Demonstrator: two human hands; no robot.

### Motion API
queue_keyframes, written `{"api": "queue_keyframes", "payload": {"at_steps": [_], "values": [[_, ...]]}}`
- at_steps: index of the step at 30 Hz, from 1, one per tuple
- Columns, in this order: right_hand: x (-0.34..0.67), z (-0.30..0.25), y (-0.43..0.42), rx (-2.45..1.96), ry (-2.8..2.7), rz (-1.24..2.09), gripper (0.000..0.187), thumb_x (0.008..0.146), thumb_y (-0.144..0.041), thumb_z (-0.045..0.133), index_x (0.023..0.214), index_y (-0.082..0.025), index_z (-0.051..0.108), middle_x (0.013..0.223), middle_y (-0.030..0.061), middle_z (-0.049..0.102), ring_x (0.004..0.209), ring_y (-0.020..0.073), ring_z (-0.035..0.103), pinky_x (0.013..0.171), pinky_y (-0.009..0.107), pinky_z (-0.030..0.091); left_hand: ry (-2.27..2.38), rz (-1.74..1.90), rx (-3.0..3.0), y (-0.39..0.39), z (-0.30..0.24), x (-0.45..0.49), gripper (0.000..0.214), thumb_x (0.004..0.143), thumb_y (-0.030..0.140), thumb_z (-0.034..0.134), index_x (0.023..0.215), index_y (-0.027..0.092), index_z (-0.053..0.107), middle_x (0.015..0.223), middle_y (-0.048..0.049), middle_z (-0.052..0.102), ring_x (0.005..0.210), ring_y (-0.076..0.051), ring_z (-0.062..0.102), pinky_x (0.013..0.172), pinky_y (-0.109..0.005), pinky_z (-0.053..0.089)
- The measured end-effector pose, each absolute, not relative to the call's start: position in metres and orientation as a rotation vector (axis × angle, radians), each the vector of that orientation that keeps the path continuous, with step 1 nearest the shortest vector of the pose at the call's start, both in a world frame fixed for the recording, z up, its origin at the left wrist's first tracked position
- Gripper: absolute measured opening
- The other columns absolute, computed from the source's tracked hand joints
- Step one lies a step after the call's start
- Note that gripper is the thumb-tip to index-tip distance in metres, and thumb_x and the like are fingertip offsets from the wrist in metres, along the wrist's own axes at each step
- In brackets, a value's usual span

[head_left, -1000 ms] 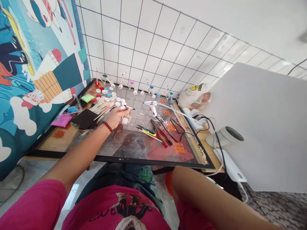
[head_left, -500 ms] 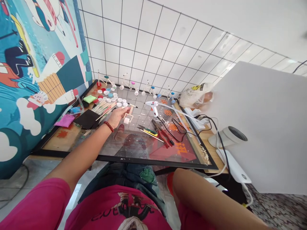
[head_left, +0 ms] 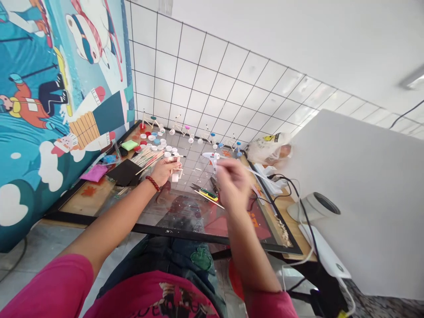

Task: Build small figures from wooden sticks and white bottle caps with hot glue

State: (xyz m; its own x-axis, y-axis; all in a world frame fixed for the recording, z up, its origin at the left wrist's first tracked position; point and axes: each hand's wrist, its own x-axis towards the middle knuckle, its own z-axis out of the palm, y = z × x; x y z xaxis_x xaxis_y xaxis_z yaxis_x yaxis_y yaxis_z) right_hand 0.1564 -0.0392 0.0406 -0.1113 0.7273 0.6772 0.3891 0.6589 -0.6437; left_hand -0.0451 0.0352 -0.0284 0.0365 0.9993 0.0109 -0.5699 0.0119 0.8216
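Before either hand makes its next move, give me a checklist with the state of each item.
1. Left hand grips the stick-and-block piece: ok, pinched at the fingertips.
2. Right hand free of any object: cannot tell, it is blurred.
3. Glue gun nozzle apart from the left hand: ok, a gap shows between them.
4. Glue gun hot: cannot tell.
5. Yellow-handled tool away from the left hand: ok, it lies apart on the tabletop.
6. Tabletop free of scraps: not ok, white bits lie about.

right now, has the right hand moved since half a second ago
Yes, forward: out of view earlier, the right hand is now past the table's near edge, near the glue gun.
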Motion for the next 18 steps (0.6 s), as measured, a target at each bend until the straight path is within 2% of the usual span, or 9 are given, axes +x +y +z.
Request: {"api": "queue_keyframes", "payload": {"at_steps": [2,4,7,11,18], "values": [[0.146,0.027,-0.023,-0.952,-1.858,0.249,0.013,0.092,-0.027,0.061,0.095,-0.021,0.073,0.082,0.0031,0.066,0.066,0.0141,0.057,0.065,0.028,0.049,0.706,1.416,0.733,0.035,-0.027,-0.046,0.026,0.053,0.013,0.086,0.074,0.011,0.072,0.071,-0.0027,0.069,0.071,-0.016,0.067,0.068,-0.028,0.055],[0.137,0.011,-0.008,-1.003,-2.023,0.077,0.014,0.092,-0.024,0.061,0.092,-0.020,0.074,0.087,0.0048,0.068,0.068,0.0140,0.058,0.067,0.027,0.046,0.695,1.417,0.692,0.035,-0.026,-0.047,0.024,0.055,0.011,0.085,0.075,0.011,0.071,0.070,-0.0023,0.068,0.070,-0.015,0.067,0.067,-0.028,0.055],[0.128,-0.005,0.004,-1.057,-2.239,-0.188,0.021,0.097,-0.026,0.054,0.101,-0.022,0.075,0.096,0.0064,0.069,0.080,0.0164,0.061,0.071,0.028,0.042,0.676,1.417,0.641,0.036,-0.025,-0.046,0.022,0.058,0.009,0.083,0.077,0.012,0.071,0.070,-0.0006,0.067,0.069,-0.014,0.066,0.066,-0.028,0.056],[0.121,-0.007,0.007,-1.065,-2.481,-0.488,0.026,0.101,-0.028,0.048,0.103,-0.022,0.073,0.094,0.0069,0.068,0.079,0.0184,0.056,0.070,0.032,0.034,0.655,1.395,0.605,0.033,-0.023,-0.044,0.020,0.061,0.008,0.082,0.077,0.012,0.070,0.069,0.0007,0.064,0.069,-0.014,0.065,0.061,-0.026,0.053],[0.114,-0.010,0.010,-1.148,-2.620,-0.608,0.029,0.102,-0.025,0.041,0.100,-0.016,0.068,0.092,0.0103,0.064,0.075,0.0204,0.052,0.069,0.035,0.029,0.635,1.318,0.585,0.028,-0.020,-0.040,0.021,0.063,0.008,0.081,0.080,0.012,0.071,0.073,-0.0013,0.067,0.069,-0.014,0.064,0.062,-0.027,0.052]]}}
